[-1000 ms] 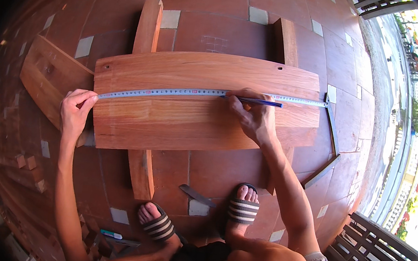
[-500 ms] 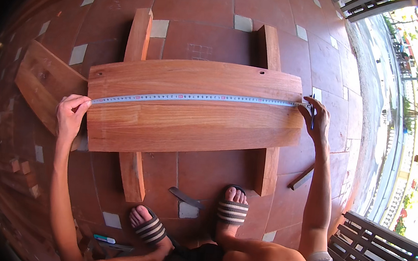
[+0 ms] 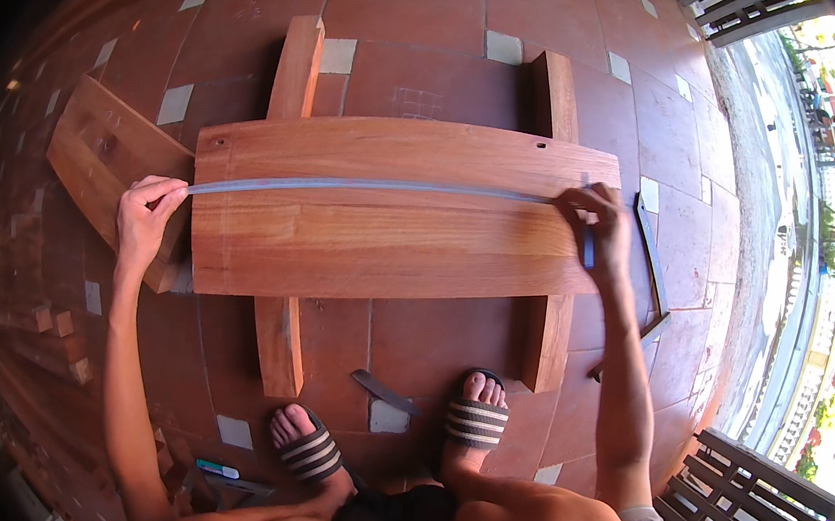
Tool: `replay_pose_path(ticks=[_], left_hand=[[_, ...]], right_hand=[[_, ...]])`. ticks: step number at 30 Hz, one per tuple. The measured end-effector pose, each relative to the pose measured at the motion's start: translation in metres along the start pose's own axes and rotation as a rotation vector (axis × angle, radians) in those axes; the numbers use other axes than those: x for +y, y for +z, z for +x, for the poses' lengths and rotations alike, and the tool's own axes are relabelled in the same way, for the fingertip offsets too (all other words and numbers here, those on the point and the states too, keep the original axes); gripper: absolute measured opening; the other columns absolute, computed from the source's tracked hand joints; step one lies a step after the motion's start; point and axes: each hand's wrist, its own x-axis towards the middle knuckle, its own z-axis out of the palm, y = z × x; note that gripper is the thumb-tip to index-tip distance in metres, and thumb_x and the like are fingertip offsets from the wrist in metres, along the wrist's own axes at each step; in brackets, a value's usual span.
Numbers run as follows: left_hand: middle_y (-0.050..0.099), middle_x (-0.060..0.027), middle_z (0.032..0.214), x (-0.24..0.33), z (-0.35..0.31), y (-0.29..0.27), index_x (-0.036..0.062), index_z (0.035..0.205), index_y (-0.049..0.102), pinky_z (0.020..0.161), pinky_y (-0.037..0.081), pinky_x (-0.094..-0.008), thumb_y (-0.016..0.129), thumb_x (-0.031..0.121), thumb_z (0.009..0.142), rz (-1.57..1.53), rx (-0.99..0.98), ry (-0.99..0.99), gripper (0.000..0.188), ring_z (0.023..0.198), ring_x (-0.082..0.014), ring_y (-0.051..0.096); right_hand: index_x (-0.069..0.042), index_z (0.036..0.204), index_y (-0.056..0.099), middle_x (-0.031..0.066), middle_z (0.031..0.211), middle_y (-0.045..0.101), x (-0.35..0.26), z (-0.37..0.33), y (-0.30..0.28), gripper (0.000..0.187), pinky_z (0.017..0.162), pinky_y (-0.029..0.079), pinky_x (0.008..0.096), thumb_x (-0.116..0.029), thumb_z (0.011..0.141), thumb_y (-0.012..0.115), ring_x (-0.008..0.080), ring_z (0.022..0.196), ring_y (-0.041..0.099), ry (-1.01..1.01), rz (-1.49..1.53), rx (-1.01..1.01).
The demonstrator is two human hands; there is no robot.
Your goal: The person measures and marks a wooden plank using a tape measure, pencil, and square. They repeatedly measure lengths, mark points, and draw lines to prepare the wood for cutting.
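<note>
A wide reddish-brown wooden board (image 3: pixel 388 258) lies across two wooden beams (image 3: pixel 298 63) on the floor. Over it stretches the blade of a tape measure (image 3: pixel 374 186), smeared by motion and slightly bowed. At the board's left end my left hand (image 3: pixel 145 219) pinches one end of the blade. My right hand (image 3: pixel 606 238), above the right end, is closed on the other end. A slim blue stick, perhaps a pencil (image 3: pixel 588 249), also sticks out of the right hand; its exact kind is blurred.
Another wooden board (image 3: pixel 106 150) lies at the left, under the first board's edge. A dark folding-looking angle tool (image 3: pixel 648 243) rests right of the board. A flat dark metal strip (image 3: pixel 385 392) lies near my sandalled feet (image 3: pixel 475 422). Wood pieces (image 3: pixel 54 326) fill the left.
My right hand has moved left from beyond the board's end to above it, carrying the tape's end and the blue stick. The dark angle tool is now uncovered. The view has shifted slightly.
</note>
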Motion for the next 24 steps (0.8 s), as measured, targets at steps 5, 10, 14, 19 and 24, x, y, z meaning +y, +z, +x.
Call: replay_pose_path(ticks=[5,10,14,19,24], left_hand=[[0.078,-0.0128,0.103,0.002,-0.003,0.002,-0.0053,0.109,0.079,0.091,0.053,-0.0337,0.077,0.007,0.097,0.008,-0.053,0.009,0.017,0.098,-0.022,0.07],[0.078,-0.0126,0.103,0.003,-0.007,0.004,-0.0052,0.108,0.079,0.09,0.053,-0.0333,0.078,0.006,0.096,-0.012,-0.052,0.002,0.016,0.098,-0.0216,0.07],[0.078,-0.0125,0.103,0.002,-0.007,0.004,-0.0053,0.108,0.079,0.09,0.053,-0.0332,0.079,0.005,0.096,-0.019,-0.056,-0.005,0.016,0.098,-0.0214,0.07],[0.079,-0.0115,0.099,0.001,-0.005,0.006,-0.0027,0.106,0.081,0.086,0.054,-0.0342,0.08,0.007,0.094,0.01,-0.036,0.038,0.015,0.093,-0.0218,0.07],[0.079,-0.0118,0.098,0.0,-0.007,0.007,-0.0013,0.104,0.082,0.085,0.054,-0.0347,0.081,0.009,0.093,0.012,-0.024,0.058,0.015,0.093,-0.0228,0.072]], right_hand=[[-0.015,0.098,0.083,0.0063,0.085,0.063,-0.086,0.003,0.06,0.01,0.083,0.047,0.0437,-0.015,0.088,0.083,0.0296,0.089,0.058,-0.137,-0.064,0.025],[-0.014,0.099,0.082,0.006,0.083,0.062,-0.095,-0.001,0.077,0.012,0.084,0.047,0.043,-0.013,0.087,0.084,0.0291,0.089,0.056,-0.154,-0.136,0.068],[-0.018,0.099,0.083,0.0054,0.086,0.059,-0.094,-0.004,0.082,0.014,0.086,0.045,0.044,-0.012,0.087,0.078,0.031,0.093,0.055,-0.125,-0.104,0.058],[-0.02,0.1,0.083,0.0053,0.089,0.058,-0.092,-0.006,0.083,0.021,0.089,0.043,0.0447,-0.01,0.086,0.072,0.0318,0.098,0.054,-0.105,-0.095,0.04],[-0.02,0.101,0.083,0.0058,0.09,0.059,-0.098,-0.005,0.083,0.022,0.091,0.045,0.0454,-0.009,0.086,0.07,0.0327,0.099,0.055,-0.1,-0.099,0.029]])
